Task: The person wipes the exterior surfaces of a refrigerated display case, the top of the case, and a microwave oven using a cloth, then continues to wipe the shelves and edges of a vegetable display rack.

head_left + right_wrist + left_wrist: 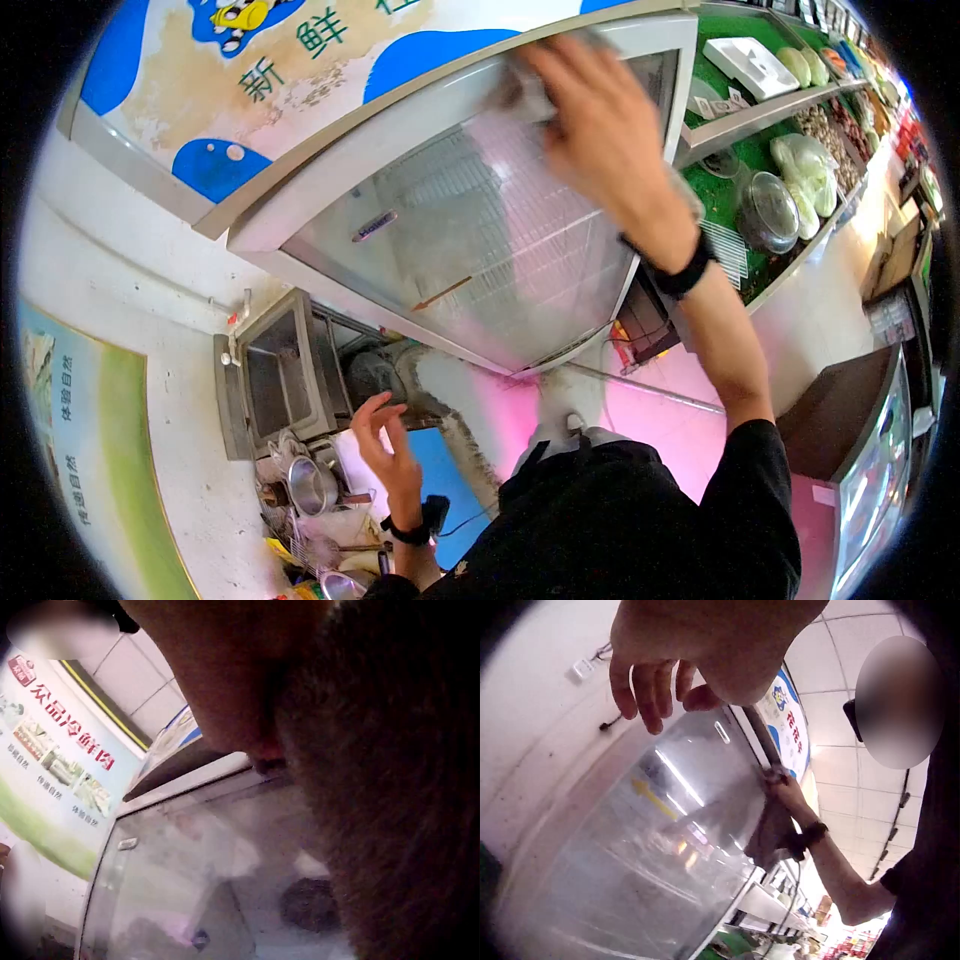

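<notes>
A glass door (420, 230) with a pale frame fills the middle of the head view. At its upper right, my right hand (615, 140) holds a greyish-brown cloth (525, 92), blurred, against the glass by the top frame. In the left wrist view the cloth (769, 834) hangs down from my right hand (789, 795). The fuzzy cloth (397, 795) covers much of the right wrist view, below my hand (225, 667). My left hand (392, 465) hangs in the air, low and away from the door, fingers loosely bent and holding nothing.
Above the door runs a printed sign panel (330, 70). A metal sink (280, 375) stands at lower left, with pots (312, 486) below it. Shelves at right hold vegetables (805, 165) and a lidded bowl (768, 212). A glass-fronted case (875, 470) stands at lower right.
</notes>
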Demonstrator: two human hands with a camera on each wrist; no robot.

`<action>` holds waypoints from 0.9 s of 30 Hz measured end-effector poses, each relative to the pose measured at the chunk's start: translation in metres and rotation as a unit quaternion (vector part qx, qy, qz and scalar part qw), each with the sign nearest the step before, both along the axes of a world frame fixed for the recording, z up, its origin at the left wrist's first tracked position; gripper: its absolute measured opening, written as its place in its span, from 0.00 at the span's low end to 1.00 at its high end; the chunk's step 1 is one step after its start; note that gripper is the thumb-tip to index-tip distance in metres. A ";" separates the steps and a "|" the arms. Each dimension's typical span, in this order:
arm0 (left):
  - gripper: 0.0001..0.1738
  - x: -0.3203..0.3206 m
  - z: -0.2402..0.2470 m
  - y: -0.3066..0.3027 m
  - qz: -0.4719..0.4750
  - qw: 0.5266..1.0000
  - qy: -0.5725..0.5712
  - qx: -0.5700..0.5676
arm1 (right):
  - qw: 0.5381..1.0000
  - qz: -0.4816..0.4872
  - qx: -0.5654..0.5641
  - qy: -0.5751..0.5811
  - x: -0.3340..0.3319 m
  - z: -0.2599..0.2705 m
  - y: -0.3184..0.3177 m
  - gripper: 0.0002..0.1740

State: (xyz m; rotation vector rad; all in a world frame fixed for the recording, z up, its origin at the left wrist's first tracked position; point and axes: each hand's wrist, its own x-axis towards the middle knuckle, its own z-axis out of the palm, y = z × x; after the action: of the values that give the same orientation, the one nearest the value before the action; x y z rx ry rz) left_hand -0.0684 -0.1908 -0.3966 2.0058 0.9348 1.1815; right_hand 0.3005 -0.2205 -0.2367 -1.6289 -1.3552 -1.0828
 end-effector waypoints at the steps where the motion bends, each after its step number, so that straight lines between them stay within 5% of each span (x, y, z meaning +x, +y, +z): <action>1: 0.15 0.015 0.002 0.003 -0.052 0.998 -0.027 0.025 | 1.000 0.015 0.017 -0.008 -0.019 0.003 0.022 0.31; 2: 0.15 0.015 0.006 -0.001 -0.045 0.999 -0.013 0.020 | 0.999 0.019 0.026 -0.003 -0.024 0.003 0.024 0.31; 4: 0.17 0.056 0.010 0.009 -0.175 0.980 -0.073 0.068 | 0.999 0.014 0.036 0.000 -0.021 0.003 0.014 0.32; 7: 0.17 0.087 0.039 0.010 -0.250 0.955 0.019 0.160 | 0.999 0.030 -0.042 0.002 0.001 0.005 -0.010 0.33; 9: 0.16 0.071 0.035 0.010 -0.245 0.961 0.010 0.126 | 0.999 -0.044 0.010 0.020 0.019 0.006 -0.022 0.33; 10: 0.16 0.059 0.032 0.008 -0.237 0.967 -0.001 0.096 | 0.987 -0.005 -0.124 0.100 0.014 0.021 -0.028 0.39; 13: 0.14 0.025 0.004 -0.002 -0.166 0.985 -0.047 -0.009 | 0.995 -0.028 0.069 0.063 -0.010 0.002 -0.003 0.29; 18: 0.13 0.055 0.015 -0.008 -0.241 0.967 -0.079 -0.015 | 0.994 0.056 0.003 0.092 -0.124 -0.002 0.062 0.22; 20: 0.12 0.061 0.030 -0.005 -0.344 0.932 -0.020 0.113 | 0.986 0.083 0.008 0.148 -0.139 0.001 0.061 0.30; 26: 0.12 -0.025 0.012 -0.007 -0.236 0.971 -0.045 -0.015 | 0.995 -0.048 -0.025 0.081 -0.071 0.011 0.019 0.35; 27: 0.11 -0.042 0.008 -0.012 -0.174 0.980 -0.050 -0.077 | 0.993 0.000 -0.017 0.116 -0.089 0.022 0.015 0.25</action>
State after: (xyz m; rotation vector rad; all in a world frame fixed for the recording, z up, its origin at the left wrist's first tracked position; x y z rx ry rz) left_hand -0.1108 -0.2033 -0.3887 1.8732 0.5751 0.9727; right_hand 0.2120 -0.2052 -0.2145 -1.7206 -1.2266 -0.8443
